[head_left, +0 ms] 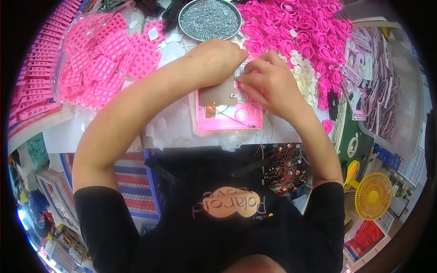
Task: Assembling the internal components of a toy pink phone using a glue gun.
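At far left we have rows of pink strips (43, 63), then a clear bag (68, 88) with pink keypad-like grids (109, 66). Next comes a round dish (180, 22) of small metal pieces (210, 20), just beyond our left hand (219, 57), whose fingers are curled; we cannot tell what they grip. Below our hands, a pink casing (223, 124) lies near the table's front edge, a grey-brown plate (216, 95) over its upper part and thin wires (269, 129) at its right. Our right hand (271, 84) leans over that side, fingers bent; whether they pinch anything we cannot tell. Further right are cream discs (304, 79), heaped pink ringed parts (300, 22), a translucent bin (412, 86) and a yellow fan (373, 196).
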Motion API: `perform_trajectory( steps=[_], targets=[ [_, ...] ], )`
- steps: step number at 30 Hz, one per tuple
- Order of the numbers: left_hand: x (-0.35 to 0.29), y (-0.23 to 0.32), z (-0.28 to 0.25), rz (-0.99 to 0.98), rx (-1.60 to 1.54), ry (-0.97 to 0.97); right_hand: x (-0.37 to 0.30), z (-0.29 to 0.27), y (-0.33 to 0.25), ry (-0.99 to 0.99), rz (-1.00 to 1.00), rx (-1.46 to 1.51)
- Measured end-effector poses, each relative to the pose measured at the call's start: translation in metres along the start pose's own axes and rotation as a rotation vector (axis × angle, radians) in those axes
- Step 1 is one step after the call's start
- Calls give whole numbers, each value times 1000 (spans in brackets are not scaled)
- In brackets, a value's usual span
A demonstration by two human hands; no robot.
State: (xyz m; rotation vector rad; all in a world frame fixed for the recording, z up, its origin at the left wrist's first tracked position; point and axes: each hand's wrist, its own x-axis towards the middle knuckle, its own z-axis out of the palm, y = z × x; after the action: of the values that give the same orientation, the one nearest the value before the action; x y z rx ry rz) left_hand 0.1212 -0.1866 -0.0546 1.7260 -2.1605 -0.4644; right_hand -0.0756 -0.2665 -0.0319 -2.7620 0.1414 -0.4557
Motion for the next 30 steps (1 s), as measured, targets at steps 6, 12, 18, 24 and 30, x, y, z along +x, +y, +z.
perform_trajectory(
  steps=[6, 12, 18, 24, 30],
  targets=[
    [-2, 1, 4, -27, -7, 28, -8, -4, -1, -16, -21, 25],
    [-3, 0, -1, 11, -75, 54, -1, -3, -11, -104, 13, -71],
    [-5, -6, -7, 31, -211, 44, -8, -2, 2, -24, 64, 138],
    [-16, -5, -9, 68, -298, 468, -9, 15, -16, 42, 101, -38],
    [-37, -17, -25, -475, -56, 336, -3, 8, -14, -48, 155, 42]
  ],
)
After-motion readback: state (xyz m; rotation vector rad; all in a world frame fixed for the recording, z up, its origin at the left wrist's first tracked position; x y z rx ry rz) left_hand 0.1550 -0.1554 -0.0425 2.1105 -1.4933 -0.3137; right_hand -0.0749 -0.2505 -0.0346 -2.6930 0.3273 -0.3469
